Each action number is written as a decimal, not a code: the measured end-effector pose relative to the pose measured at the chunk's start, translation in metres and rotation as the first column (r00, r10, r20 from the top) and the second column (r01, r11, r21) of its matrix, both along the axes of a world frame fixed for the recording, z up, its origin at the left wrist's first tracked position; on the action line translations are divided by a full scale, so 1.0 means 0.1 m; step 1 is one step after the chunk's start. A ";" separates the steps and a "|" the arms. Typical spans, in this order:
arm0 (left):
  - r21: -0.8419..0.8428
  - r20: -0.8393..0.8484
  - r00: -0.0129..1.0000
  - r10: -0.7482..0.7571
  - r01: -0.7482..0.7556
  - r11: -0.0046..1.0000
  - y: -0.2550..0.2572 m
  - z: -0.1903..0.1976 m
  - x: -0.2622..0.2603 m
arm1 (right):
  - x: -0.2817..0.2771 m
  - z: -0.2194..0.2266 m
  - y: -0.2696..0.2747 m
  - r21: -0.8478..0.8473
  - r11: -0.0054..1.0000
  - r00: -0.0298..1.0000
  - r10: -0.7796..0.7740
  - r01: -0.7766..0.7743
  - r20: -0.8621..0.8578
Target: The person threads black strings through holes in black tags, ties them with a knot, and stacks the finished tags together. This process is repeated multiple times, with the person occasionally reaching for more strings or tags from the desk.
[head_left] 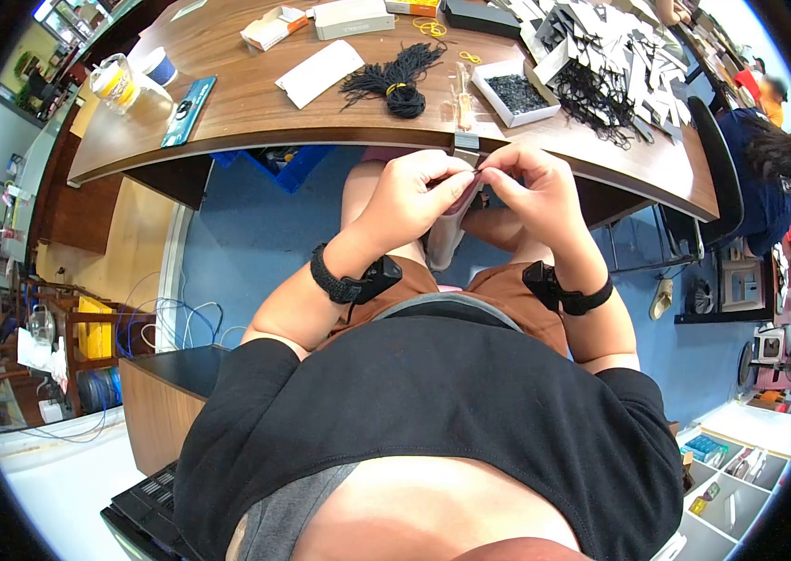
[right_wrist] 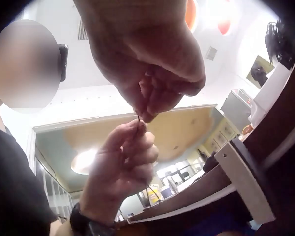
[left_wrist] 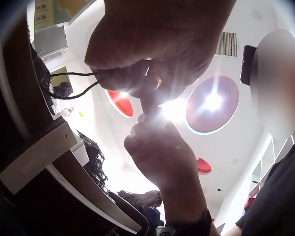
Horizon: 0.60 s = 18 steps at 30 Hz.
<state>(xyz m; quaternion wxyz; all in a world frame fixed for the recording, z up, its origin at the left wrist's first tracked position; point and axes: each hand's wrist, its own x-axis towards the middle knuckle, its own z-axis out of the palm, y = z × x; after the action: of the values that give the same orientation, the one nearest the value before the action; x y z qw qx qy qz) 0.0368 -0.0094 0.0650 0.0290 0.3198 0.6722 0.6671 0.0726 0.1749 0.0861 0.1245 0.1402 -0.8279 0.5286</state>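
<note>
Over my lap, just off the table's front edge, my left hand and right hand meet at the fingertips. Both pinch a thin black cord between thumb and fingers. A loop of this cord trails out from the left hand in the left wrist view. The exact join at the fingertips is mostly covered by the fingers. Close beyond the hands, a pale flat strip with a small hole juts from the table edge. A bundle of black cords tied with a yellow band lies on the table ahead.
A white open box holds small black pieces. Right of it is a heap of black and white tags with cords. Left are a white box, a teal phone-sized box and cups. Another person sits at right.
</note>
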 end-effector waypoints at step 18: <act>0.336 0.707 0.610 -0.357 0.154 0.929 0.10 -0.08 0.01 | 0.14 -0.03 0.06 0.403 0.897 0.808 0.098 0.181 -0.581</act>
<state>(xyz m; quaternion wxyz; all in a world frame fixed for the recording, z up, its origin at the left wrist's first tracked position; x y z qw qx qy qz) 0.0382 0.0003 0.0573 0.3637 0.1059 0.4582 0.8041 0.0869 0.1810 0.0832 0.3510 0.3024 -0.8487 0.2551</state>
